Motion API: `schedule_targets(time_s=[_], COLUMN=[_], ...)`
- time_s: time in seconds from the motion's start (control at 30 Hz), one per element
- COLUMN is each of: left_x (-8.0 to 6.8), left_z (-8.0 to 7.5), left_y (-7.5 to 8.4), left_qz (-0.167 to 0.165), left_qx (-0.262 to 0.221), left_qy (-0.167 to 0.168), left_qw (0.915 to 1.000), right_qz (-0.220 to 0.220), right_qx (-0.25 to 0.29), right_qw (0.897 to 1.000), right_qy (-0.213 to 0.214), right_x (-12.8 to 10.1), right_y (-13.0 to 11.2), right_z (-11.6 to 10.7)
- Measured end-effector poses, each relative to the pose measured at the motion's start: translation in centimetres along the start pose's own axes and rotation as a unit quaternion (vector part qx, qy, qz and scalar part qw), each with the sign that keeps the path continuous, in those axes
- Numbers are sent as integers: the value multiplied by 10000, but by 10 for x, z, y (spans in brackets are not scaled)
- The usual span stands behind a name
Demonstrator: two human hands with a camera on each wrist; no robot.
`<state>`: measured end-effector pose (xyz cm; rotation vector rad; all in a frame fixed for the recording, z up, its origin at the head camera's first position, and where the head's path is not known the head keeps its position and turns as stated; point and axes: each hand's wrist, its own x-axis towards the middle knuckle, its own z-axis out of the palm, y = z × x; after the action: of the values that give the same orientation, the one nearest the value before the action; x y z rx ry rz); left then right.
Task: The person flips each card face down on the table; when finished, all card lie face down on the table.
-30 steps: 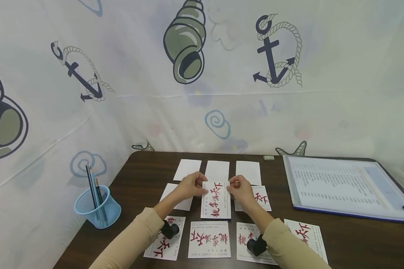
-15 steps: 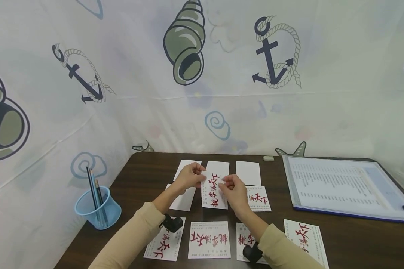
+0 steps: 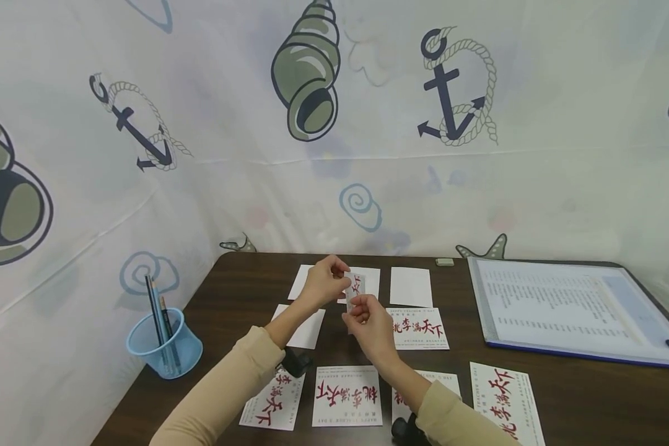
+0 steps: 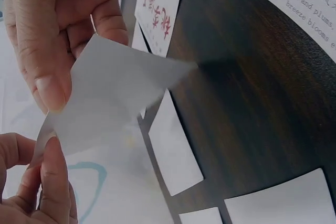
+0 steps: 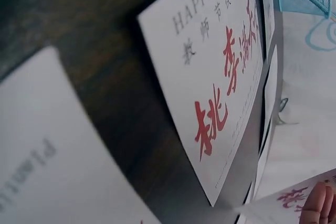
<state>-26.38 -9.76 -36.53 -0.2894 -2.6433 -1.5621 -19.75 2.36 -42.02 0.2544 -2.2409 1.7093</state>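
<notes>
Having been lifted off the surface (image 3: 240, 291) and turned on edge, the card (image 3: 355, 287) is pinched by both hands (image 3: 326, 282), mid-flip.

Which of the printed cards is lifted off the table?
The card pinched between the left hand and right hand; every other printed card lies flat on the table.

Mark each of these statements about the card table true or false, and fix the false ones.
1. Both hands hold one card above the table. True.
2. The blue cup lies tipped over. False: it stands upright with pencils in it.
3. The left hand rests flat on the table. False: it pinches the raised card.
4. An open binder lies to the right of the cards. True.
5. The right hand pinches the card's lower edge. True.
</notes>
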Motion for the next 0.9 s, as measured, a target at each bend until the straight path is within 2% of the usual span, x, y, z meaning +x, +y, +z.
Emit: schedule_targets(time_s=[0.17, 0.3, 0.37, 0.5, 0.57, 0.63, 0.7, 0.8, 0.9], left_x=[-2, -2, -1, -2, -5, -10, -15, -25, -33], left_z=[0, 3, 5, 7, 6, 5, 3, 0, -3], left_y=[7, 8, 6, -7, -17, -27, -38, -52, -61], left_qz=[220, 445, 587, 774, 697, 481, 202, -280, -562], left_qx=[-82, -169, -67, 406, 642, 817, 797, 413, 12], left_qy=[-88, -104, -76, 113, 254, 373, 405, 283, 78], left_qw=[9997, 9988, 9982, 9961, 9952, 9948, 9958, 9984, 9984], right_qz=[-323, -420, -388, -15, 320, 631, 886, 1102, 1208], right_qx=[-178, -107, -51, 83, 215, 395, 584, 795, 867], right_qw=[9990, 9981, 9980, 9983, 9977, 9956, 9927, 9889, 9871], right_qy=[256, 430, 495, 571, 566, 571, 578, 605, 596], right_x=[-1, -2, -1, 0, 1, 1, 2, 3, 3], right_y=[-2, -1, 0, 7, 11, 14, 16, 20, 23], right_z=[-4, -8, -9, -11, -12, -14, -15, -18, -19])
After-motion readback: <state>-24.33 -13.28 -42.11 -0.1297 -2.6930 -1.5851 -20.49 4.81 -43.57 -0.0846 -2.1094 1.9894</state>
